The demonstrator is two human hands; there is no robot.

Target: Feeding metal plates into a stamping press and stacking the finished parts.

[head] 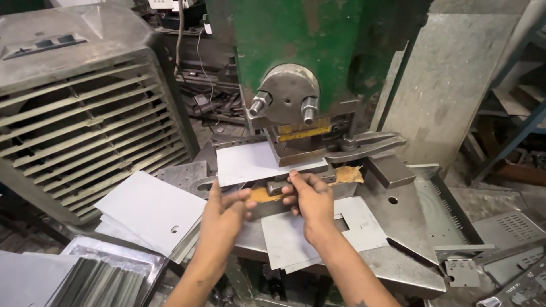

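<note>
A green punch press (296, 40) stands ahead of me, with a grey ram head (286, 94) above a die block (296, 149). A pale metal sheet (253, 162) lies flat on the die, partly under the ram. My left hand (224, 213) grips the sheet's near left edge. My right hand (310, 196) pinches its near right edge with the fingertips. Both hands sit just in front of the die. A punched sheet with a square cutout (318, 233) lies on the press bed (398, 216) under my right wrist.
A stack of blank sheets (151, 210) rests at the left of the bed. A large louvred air cooler (85, 108) stands at the left. A tray of metal strips (96, 278) is at the lower left. Perforated metal parts (495, 239) lie on the right.
</note>
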